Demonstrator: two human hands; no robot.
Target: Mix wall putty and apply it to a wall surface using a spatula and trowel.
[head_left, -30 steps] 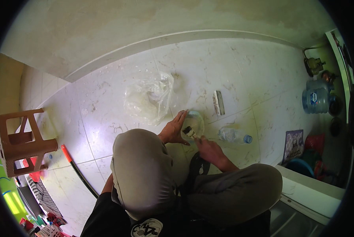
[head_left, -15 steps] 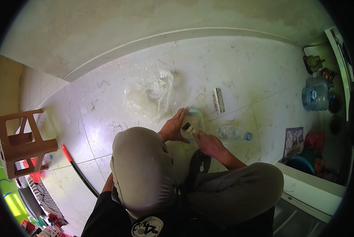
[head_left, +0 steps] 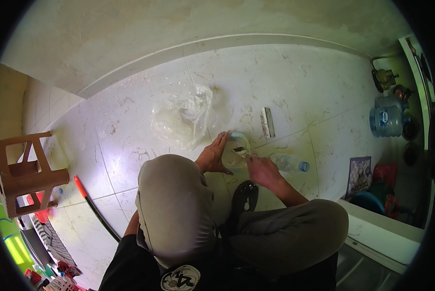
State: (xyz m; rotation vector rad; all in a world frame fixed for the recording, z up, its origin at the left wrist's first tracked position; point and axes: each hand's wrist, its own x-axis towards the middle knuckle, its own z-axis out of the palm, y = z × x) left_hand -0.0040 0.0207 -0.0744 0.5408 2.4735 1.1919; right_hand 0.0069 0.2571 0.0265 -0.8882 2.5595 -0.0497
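A small clear tub stands on the floor in front of my knees. My left hand wraps its left side, fingers along the far edge and thumb toward the near edge. In my right hand, closed at the tub's lower right, is a putty knife, its dark blade end inside the tub in some pale stuff. Right of that hand lies a clear plastic bottle with a blue cap. Beyond the tub, to its right, is a flat metal blade smeared with white.
A crumpled clear plastic bag lies beyond my left hand. At far left are a brown stool and a dark hose with a red end. Large blue water jugs and a white cabinet edge line the right.
My right hand has shifted a little to the right, and the putty knife has turned within the tub. My left hand keeps its hold. My dark shoe shows more.
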